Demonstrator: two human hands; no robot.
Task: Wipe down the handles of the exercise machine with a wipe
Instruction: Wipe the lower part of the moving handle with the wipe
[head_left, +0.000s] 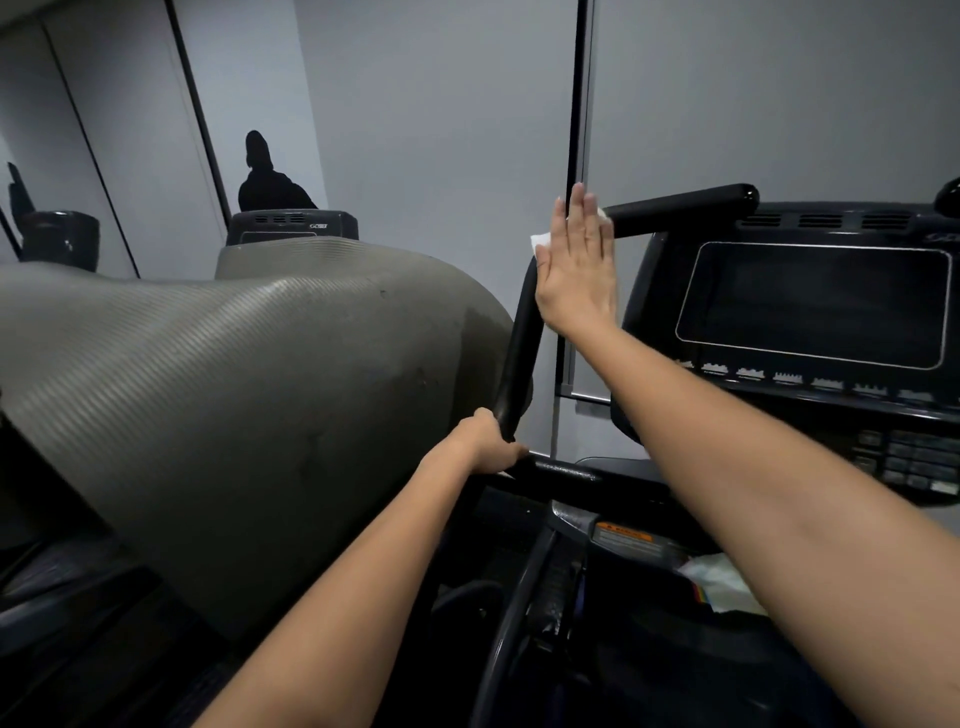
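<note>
Two bare forearms nearest, entering from 6 and 4 o'clock. Left hand (488, 444) at centre, fingers curled round the lower end of the black padded curved handle (519, 353), close to its junction with a black horizontal bar (561, 475). Right hand (576, 265) higher, toward 12 o'clock from the left, flat and spread, fingers straight and pointing up, palm pressed against the handle's upper bend. Thin white wipe (541, 240) trapped between palm and handle; only a corner showing past the hand's 9 o'clock edge, a small sliver near the fingertips at 2 o'clock. Not pinched, just pressed. Handle's top arm running off toward 3 o'clock, ending in a rounded black cap (745, 193). Dark console with white-outlined blank screen (815, 301) at 3 o'clock of the right hand; keypad below it blurred. Grey ribbed foam mat (234, 374) draped at 9 o'clock. Dark silhouette of a person (270, 176) at 11 o'clock, against pale wall panels.
</note>
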